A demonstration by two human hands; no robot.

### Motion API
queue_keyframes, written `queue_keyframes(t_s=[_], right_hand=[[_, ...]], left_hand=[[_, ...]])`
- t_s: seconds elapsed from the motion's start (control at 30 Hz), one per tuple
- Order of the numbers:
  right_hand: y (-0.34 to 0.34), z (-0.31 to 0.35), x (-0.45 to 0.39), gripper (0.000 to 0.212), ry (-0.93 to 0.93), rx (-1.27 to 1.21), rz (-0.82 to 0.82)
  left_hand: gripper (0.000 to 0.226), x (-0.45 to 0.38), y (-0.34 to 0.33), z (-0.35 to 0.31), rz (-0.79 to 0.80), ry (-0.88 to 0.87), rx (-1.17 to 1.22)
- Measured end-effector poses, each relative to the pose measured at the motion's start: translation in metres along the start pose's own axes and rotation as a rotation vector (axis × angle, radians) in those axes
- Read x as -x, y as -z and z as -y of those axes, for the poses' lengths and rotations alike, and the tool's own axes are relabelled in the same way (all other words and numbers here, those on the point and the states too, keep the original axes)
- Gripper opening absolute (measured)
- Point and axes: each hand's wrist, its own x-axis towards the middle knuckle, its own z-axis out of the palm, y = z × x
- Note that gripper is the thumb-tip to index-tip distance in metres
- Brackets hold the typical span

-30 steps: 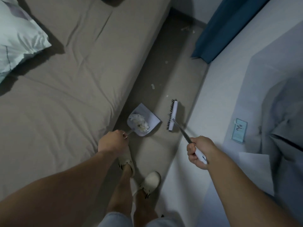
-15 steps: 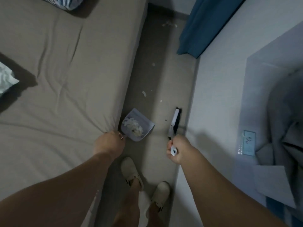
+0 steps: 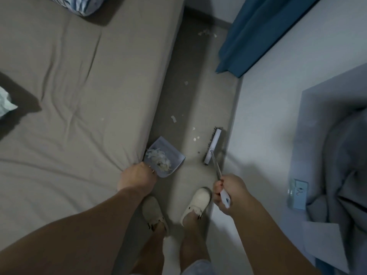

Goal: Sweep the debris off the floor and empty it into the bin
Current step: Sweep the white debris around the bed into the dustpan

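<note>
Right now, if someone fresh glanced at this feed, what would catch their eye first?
Most likely the grey plastic dustpan, heaped with white shreds, held low by the left hand against the corner of the beige bed. Next, the white-backed, dark-bristled broom head on the narrow floor strip, its handle gripped by the right hand. Pale paper scraps dot the floor ahead, towards the blue curtain.

A home bedroom: a sheeted bed [image 3: 83, 100] with a pillow [image 3: 79, 4], a blue curtain [image 3: 258, 32] beside a narrow floor strip [image 3: 198, 92].
</note>
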Motion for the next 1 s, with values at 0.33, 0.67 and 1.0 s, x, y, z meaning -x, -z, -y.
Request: queue_keyframes(t_s=[0.33,0.67,1.0], right_hand=[[-0.097,0.080,-0.015,0.026,0.001,-0.073,0.124],[-0.018,0.139,-0.003,0.019,-0.012,0.382,0.144],[-0.007,0.201,-0.011,0.029,-0.158,0.981,0.232]], left_hand=[[0.028,0.008,-0.007,-0.006,0.014,0.034,-0.082],[0.026,0.035,-0.019,-0.003,0.040,0.103,-0.052],[0.022,0.072,-0.030,-0.023,-0.015,0.283,0.097]])
